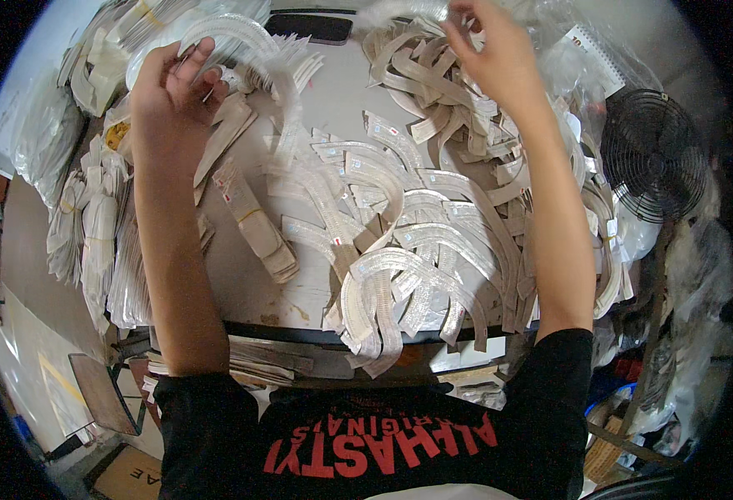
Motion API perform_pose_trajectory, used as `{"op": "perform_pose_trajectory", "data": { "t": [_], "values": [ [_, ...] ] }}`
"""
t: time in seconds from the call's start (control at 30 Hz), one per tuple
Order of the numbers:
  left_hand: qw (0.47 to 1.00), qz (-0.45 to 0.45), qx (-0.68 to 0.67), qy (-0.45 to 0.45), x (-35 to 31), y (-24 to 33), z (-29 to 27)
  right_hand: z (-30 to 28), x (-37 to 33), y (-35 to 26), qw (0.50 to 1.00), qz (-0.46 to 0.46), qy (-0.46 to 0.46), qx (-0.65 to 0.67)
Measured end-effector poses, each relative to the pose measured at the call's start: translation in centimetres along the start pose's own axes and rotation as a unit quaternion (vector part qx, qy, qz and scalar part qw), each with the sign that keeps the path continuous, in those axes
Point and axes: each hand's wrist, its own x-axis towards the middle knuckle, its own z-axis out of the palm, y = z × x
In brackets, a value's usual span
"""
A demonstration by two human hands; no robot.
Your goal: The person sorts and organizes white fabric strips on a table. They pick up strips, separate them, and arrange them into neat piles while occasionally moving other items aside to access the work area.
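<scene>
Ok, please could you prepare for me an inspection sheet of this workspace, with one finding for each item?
Surface: grey table, with a brown stain near its front edge.
Job's things: curved strips overlap at the centre and front, some reaching past the front edge; a dense strip pile lies at upper right, a small stack left of centre.
Clutter: dark flat slab at the far side; spiral-bound pad at upper right; clear plastic bag at left.
Hands: left hand at a blurred strip; right hand beside a pale strip; both grips unclear.
Cables: nothing seen.
Surroundings: black fan grille at right; cardboard box at lower left.
</scene>
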Motion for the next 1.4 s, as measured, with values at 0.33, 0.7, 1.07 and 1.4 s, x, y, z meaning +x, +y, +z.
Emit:
{"op": "perform_pose_trajectory", "data": {
  "t": [0.33,0.7,1.07,1.4],
  "values": [
    [0.966,0.113,-0.209,-0.099,1.2,1.0,-2.8,-6.3,2.0,-7.3,0.975,0.176,0.003,0.136],
    [0.769,-0.117,-0.553,-0.299,1.6,2.7,-6.8,-3.0,-2.1,-7.1,0.944,0.251,-0.131,0.169],
    [0.768,-0.087,-0.528,-0.351,2.4,2.3,-8.1,-1.6,-2.6,-7.3,0.933,0.175,-0.267,0.168],
    [0.859,0.090,-0.427,-0.266,2.2,0.6,-6.6,0.0,-3.7,-7.5,0.950,0.140,-0.269,0.070]
  ]
}}
